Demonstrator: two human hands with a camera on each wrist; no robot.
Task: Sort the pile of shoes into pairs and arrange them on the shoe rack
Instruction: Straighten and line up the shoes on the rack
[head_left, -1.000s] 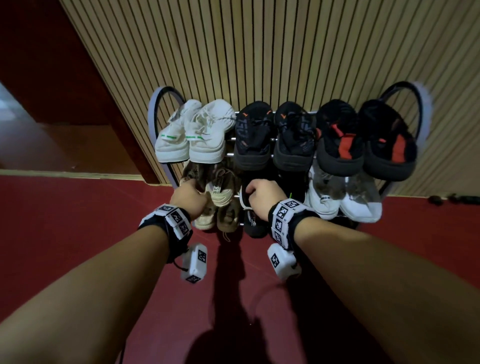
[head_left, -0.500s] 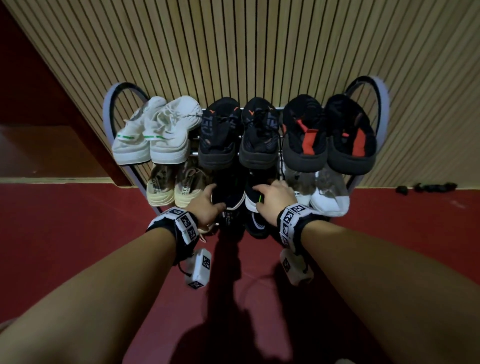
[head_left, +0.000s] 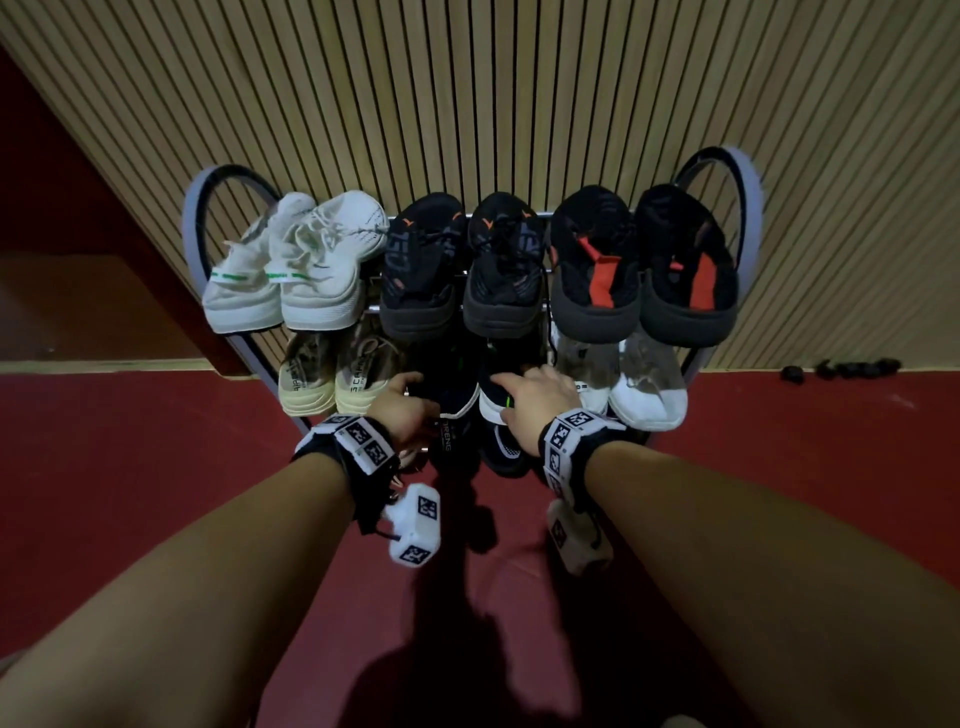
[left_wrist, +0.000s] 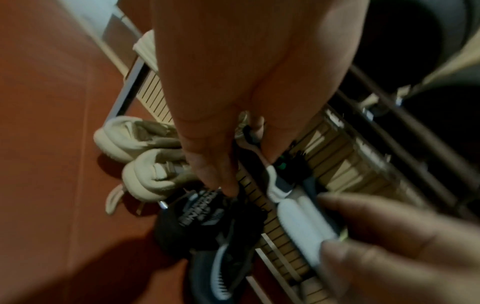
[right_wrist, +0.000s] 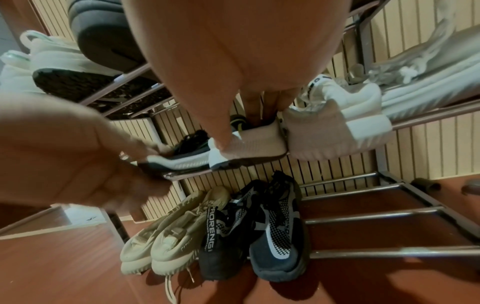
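Note:
The shoe rack (head_left: 748, 218) stands against the slatted wall with pairs on three tiers. On the middle tier sits a black pair with white soles. My left hand (head_left: 410, 395) grips the heel of the left black shoe (head_left: 452, 384). Thumb on the heel and fingers inside the collar, my right hand (head_left: 524, 389) pinches the right black shoe (right_wrist: 246, 144). The right wrist view shows the left hand (right_wrist: 85, 156) curled round the other shoe's heel (right_wrist: 176, 161). In the left wrist view the right hand (left_wrist: 389, 246) is blurred at the bottom right.
Top tier holds a white pair (head_left: 291, 270), a black pair (head_left: 467, 265) and a black-and-red pair (head_left: 644, 265). A beige pair (head_left: 332, 379) and a white pair (head_left: 639, 384) flank my hands. Below lie a beige pair (right_wrist: 161, 253) and a black mesh pair (right_wrist: 249, 242). Red floor (head_left: 130, 467) all around.
My left hand has moved right from the beige shoes onto the left black shoe. The right hand has stayed on the right black shoe. The view has shifted.

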